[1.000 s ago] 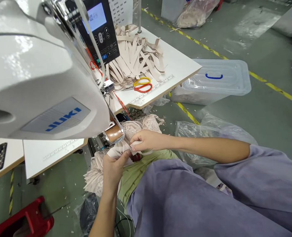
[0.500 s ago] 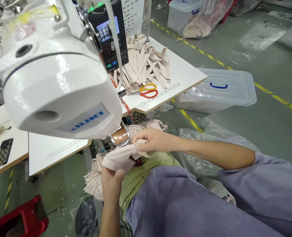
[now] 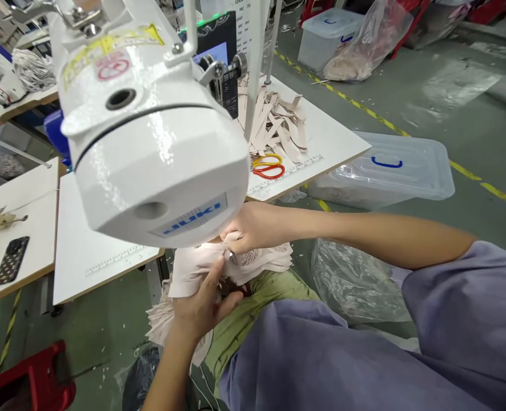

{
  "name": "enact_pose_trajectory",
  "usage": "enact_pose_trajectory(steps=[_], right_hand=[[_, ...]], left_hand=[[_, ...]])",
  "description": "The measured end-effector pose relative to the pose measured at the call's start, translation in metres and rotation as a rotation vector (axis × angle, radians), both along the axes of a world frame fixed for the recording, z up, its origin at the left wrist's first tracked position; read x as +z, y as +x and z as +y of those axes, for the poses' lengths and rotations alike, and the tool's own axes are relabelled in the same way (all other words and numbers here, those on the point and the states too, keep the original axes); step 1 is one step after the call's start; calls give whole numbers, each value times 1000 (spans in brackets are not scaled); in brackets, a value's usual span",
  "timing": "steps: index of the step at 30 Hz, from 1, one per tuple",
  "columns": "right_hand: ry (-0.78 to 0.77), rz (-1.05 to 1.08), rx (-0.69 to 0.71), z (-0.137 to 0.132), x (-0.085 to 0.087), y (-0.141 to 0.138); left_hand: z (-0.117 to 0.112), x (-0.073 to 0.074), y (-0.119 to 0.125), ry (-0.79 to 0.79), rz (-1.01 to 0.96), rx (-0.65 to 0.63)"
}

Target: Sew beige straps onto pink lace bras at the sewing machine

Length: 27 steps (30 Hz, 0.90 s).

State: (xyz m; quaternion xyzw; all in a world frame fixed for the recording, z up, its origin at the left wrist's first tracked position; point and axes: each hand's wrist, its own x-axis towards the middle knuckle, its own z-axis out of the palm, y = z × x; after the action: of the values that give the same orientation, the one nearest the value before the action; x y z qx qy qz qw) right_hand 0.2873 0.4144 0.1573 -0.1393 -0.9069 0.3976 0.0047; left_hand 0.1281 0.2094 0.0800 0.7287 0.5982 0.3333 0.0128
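A pale beige fabric piece [image 3: 192, 268] lies under the head of a white sewing machine [image 3: 163, 165]. My right hand [image 3: 255, 225] pinches a folded end of it close to the needle area, which the machine head hides. My left hand [image 3: 197, 305] holds the near side of the piece, index finger stretched along the top and thumb apart; the other fingers are largely hidden. Beige pieces with a lacy pattern [image 3: 259, 260] hang just right of the needle area. More gathered beige fabric [image 3: 157, 319] hangs below, left of my left hand.
Scissors with yellow and red handles [image 3: 269, 166] and a heap of beige strips [image 3: 278, 123] are on the white table [image 3: 338, 145]. A phone [image 3: 11, 261] rests at left. A lidded plastic bin [image 3: 390, 171] and a red stool [image 3: 30, 379] stand on the floor.
Both hands have brought the fabric piece up to the machine, under its head. My left hand has shifted its hold, its index finger now stretched. The view has shifted, with the machine head further right.
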Motion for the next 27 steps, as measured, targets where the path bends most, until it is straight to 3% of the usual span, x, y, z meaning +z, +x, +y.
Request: enact_pose_trajectory(steps=[4,8,15,22,27], right_hand=[[40,16,-7,0,-4,-2],[84,3,-10,0,-10,2],[336,495,-159,-10,-44,25],[105,424,-209,-7,-46,21],[216,565,-185,-10,-53,27]], left_hand=[[15,-11,-21,-69,171,-30],[20,-15,-20,-72,224,-39],[19,8,13,-166,272,165],[22,18,34,-262,211,262],[22,23,44,-264,304,340]])
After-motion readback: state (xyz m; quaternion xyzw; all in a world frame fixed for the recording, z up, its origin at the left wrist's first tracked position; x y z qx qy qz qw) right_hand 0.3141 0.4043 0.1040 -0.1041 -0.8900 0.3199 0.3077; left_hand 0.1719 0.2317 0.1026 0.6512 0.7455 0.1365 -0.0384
